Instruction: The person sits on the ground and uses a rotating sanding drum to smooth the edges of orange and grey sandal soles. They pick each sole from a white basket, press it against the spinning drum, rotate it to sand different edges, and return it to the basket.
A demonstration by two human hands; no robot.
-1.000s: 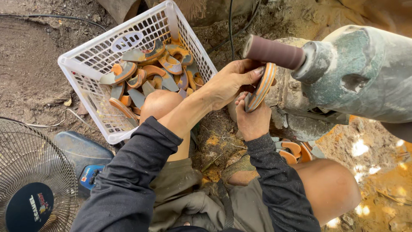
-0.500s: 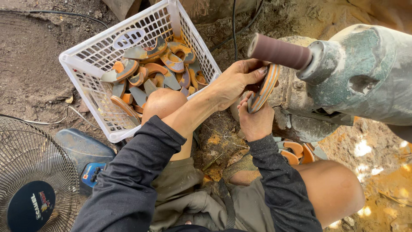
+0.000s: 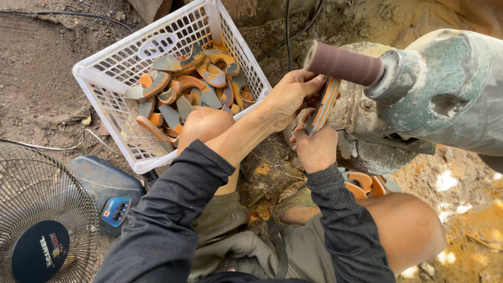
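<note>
Both hands hold one flat, curved orange-and-grey piece point(image 3: 324, 107) on edge, just under the brown sanding drum point(image 3: 343, 64) of a grey-green motor point(image 3: 445, 89). My left hand point(image 3: 291, 97) grips the piece's upper end. My right hand point(image 3: 314, 147) holds its lower end from below. Both forearms wear dark sleeves. My knees flank the arms.
A white plastic basket point(image 3: 105, 76) at upper left holds several similar orange-and-grey curved pieces point(image 3: 183, 89). More such pieces point(image 3: 364, 183) lie on the ground by my right knee. A floor fan point(image 3: 42, 220) with a blue base stands at lower left. Cables cross the sandy dirt.
Both hands have kept hold of the piece against the drum; the left hand's fingers shifted slightly along its upper end. The view moved a little.
</note>
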